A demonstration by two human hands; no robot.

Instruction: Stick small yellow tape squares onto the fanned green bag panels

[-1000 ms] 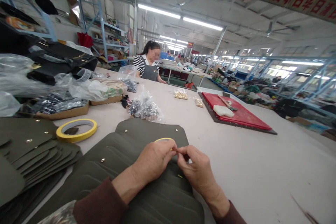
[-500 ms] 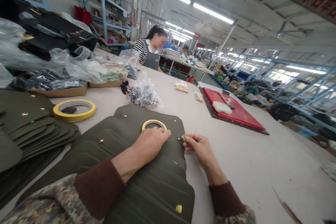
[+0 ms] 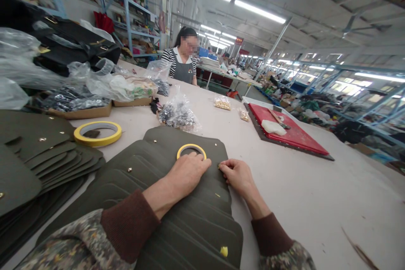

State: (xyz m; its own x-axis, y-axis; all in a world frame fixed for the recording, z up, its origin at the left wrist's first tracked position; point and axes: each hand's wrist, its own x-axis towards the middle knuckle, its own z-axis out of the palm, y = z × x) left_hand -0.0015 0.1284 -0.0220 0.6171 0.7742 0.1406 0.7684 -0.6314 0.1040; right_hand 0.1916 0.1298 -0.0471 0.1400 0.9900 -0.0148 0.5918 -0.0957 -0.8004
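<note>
My left hand point(image 3: 189, 174) is closed on the near side of a small yellow tape roll point(image 3: 191, 147), resting on dark green padded panels point(image 3: 152, 211) with metal studs. The thumb side of that hand faces right. My right hand point(image 3: 238, 175) pinches at the panel's right edge, fingertips on or beside the spot where a stud sat. Only a trace of yellow tape shows at those fingertips. A yellow tape scrap point(image 3: 224, 251) sticks to the panel lower down, and a thin yellow sliver point(image 3: 217, 195) lies above it.
A larger yellow tape roll point(image 3: 97, 134) lies left, by a stack of green flaps point(image 3: 60, 156). Bags of dark parts point(image 3: 179, 114) and gold parts point(image 3: 222, 103) stand behind. A red board point(image 3: 291, 130) carries a hammer-like tool and a white lump. A co-worker point(image 3: 183, 59) is across the table.
My right fingertips have moved onto the panel edge over the stud, and the yellow tape piece in them is now mostly hidden. My left hand stays on the roll. The view has shifted slightly.
</note>
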